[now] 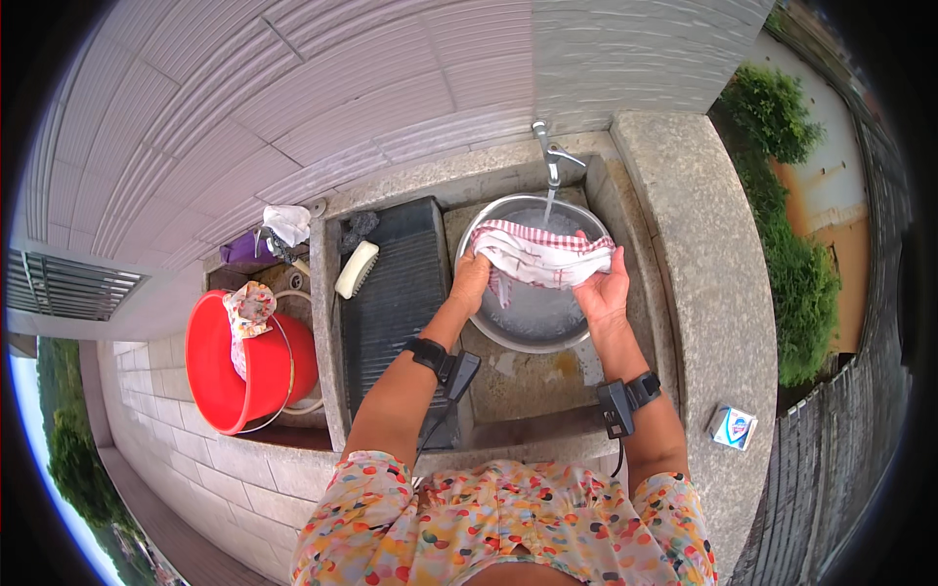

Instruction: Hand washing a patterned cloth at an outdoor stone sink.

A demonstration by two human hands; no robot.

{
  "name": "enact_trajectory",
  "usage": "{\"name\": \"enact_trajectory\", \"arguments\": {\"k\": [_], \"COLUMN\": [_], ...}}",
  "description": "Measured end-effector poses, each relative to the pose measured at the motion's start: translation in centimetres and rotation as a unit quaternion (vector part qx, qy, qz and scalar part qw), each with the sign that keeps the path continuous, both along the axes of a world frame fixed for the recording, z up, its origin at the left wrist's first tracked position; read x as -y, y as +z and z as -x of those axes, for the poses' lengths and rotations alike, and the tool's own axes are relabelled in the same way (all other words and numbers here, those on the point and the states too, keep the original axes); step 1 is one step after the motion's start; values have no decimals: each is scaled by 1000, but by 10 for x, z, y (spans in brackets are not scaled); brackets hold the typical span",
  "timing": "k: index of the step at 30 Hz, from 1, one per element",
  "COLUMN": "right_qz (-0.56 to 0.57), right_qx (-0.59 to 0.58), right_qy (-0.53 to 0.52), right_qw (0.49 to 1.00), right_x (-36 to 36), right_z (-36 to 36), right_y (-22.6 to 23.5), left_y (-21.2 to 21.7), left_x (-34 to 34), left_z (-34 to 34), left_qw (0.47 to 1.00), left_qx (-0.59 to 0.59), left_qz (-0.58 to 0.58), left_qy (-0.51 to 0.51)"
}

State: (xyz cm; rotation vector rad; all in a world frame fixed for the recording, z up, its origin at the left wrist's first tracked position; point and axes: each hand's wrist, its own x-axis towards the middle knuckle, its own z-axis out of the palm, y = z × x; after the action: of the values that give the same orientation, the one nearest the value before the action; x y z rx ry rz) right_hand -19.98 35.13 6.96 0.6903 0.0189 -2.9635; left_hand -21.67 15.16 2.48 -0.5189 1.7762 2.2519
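Note:
A white cloth with a red checked border [542, 256] is stretched between my two hands over a round metal basin [532, 345]. My left hand [471, 283] is closed on the cloth's left end, and a corner dangles below it. At the other end my right hand [604, 290] grips the cloth, palm turned up and thumb at the edge. Cloudy, sudsy water [535, 313] fills the basin. From the tap [553, 171] at the back a stream runs down behind the cloth into the basin.
Left of the basin lies a dark ribbed washboard [391, 293] with a white scrub brush [358, 270] and a dark scourer [360, 228]. Farther left stands a red bucket [217, 371] with a patterned cloth [250, 311] over its rim. A small box [732, 428] sits on the right stone ledge [708, 293].

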Motion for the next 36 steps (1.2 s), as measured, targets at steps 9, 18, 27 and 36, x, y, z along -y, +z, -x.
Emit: {"name": "enact_trajectory", "arguments": {"k": [9,18,27,36], "right_qz": [-347,-542,-879,-895], "right_qx": [268,131,-115,-208], "right_qy": [277,586,13,44], "right_qw": [855,588,462,391], "right_x": [-29,-18,-18,7], "right_z": [-17,-15,90,106], "right_y": [-144,-75,-5,11], "left_y": [-26,-91,-101,-127], "left_x": [7,-21,-46,-41], "left_z": [54,63,24,15], "left_qw": [841,778,658,637], "left_qx": [-87,55,79,96], "left_qz": [455,562,590,642], "left_qy": [-280,-275,-461,-416]}}
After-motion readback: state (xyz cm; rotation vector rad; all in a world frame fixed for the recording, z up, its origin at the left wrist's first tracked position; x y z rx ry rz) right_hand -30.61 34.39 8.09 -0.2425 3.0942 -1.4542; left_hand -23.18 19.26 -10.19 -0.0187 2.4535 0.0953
